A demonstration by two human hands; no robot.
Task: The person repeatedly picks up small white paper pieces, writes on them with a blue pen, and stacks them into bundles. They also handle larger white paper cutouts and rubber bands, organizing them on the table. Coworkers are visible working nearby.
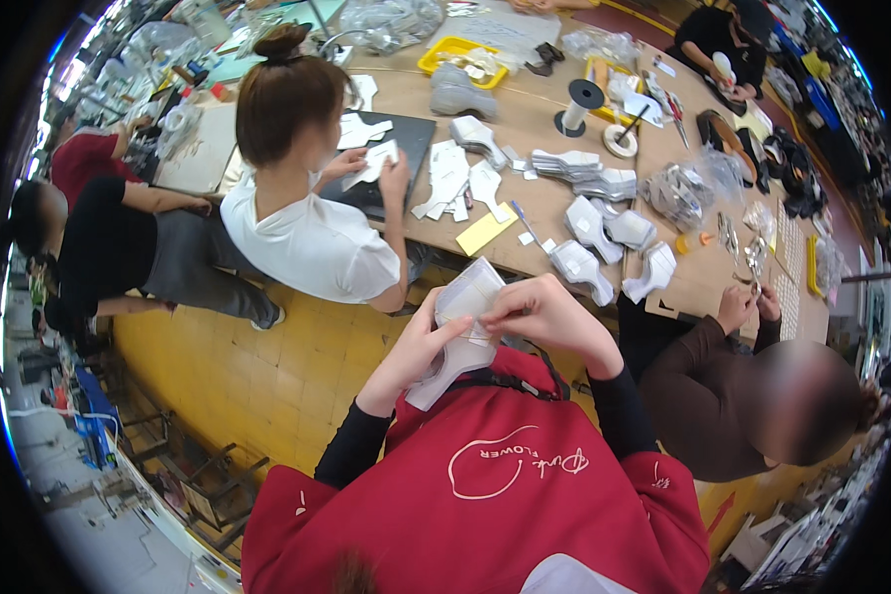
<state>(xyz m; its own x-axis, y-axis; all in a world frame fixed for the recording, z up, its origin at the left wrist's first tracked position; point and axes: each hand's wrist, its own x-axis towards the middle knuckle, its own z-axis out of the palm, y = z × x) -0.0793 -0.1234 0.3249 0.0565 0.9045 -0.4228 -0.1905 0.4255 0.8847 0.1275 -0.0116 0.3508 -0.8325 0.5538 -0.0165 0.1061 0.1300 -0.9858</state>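
Note:
Just in front of my red apron is a stack of thin white cut pieces [472, 287], broad at the top and narrowing to a waist. My left hand [418, 345] is closed around the stack's left side, its thumb lying across the front. At the right edge of the stack, my right hand [549, 312] has its fingertips pinched together against the pieces. Whatever lies between those fingertips is too small to make out. Similar bundled stacks [586, 230] rest on the table beyond my hands, beside loose flat white pieces [447, 178].
The brown table [525, 259] also bears a yellow pad [486, 229], a blue pen [525, 220], a black spool [578, 107], a tape roll [619, 141] and a yellow tray [462, 61]. A co-worker in white [307, 238] works at my left, another in brown [698, 396] at my right.

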